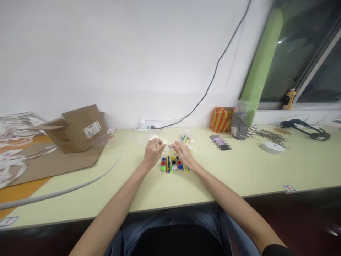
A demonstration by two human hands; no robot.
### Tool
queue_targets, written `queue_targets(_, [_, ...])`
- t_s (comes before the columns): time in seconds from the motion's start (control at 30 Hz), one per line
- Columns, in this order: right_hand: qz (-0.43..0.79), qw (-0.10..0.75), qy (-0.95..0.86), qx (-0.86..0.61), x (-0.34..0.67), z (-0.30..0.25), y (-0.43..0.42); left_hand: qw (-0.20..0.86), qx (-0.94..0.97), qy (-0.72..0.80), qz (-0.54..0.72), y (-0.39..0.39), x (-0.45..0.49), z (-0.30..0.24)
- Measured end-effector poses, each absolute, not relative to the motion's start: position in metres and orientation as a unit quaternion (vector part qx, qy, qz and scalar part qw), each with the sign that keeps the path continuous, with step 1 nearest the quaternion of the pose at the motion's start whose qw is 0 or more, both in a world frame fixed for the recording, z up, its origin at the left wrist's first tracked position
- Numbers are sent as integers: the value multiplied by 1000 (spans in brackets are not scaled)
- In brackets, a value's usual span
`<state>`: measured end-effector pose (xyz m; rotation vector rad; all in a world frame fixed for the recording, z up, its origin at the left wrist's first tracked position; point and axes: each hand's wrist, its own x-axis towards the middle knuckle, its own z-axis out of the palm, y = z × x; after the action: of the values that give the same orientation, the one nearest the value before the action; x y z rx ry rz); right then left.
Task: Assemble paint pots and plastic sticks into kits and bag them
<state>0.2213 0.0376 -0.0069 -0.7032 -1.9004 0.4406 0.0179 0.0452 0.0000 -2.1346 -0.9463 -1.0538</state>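
Note:
My left hand [153, 152] and my right hand [183, 153] are raised a little over the table, fingertips pinched close together. Between them is a thin clear plastic bag [167, 146], gripped at its edge by both hands. Just below, on the table, lie small round pots with coloured lids [163, 168] in blue, red, green, yellow, black and white. Thin coloured sticks [169, 165] lie in bunches beside the pots. My right hand hides part of this set. Behind it rests another clear bag with small coloured pieces [185, 138].
A cardboard box [77, 131] stands on flattened cardboard at the left. A grey hose [80, 185] crosses the table there. Along the back are a power strip [144, 129] and a striped bag [220, 119]. A phone [220, 142] and a white spool [273, 148] lie rightward.

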Motion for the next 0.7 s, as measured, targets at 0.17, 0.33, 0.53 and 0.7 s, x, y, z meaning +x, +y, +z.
queue_targets(0.17, [247, 511, -762, -312, 220, -7, 37, 312, -787, -354, -397, 42, 20, 2])
queue_targets(0.33, [274, 526, -723, -353, 220, -6, 38, 326, -805, -344, -357, 41, 21, 2])
queue_targets(0.53, [327, 542, -678, -375, 223, -7, 44, 328, -819, -341, -324, 41, 23, -1])
queue_targets(0.7, [385, 547, -654, -354, 222, -11, 49, 305, -824, -348, -327, 39, 24, -2])
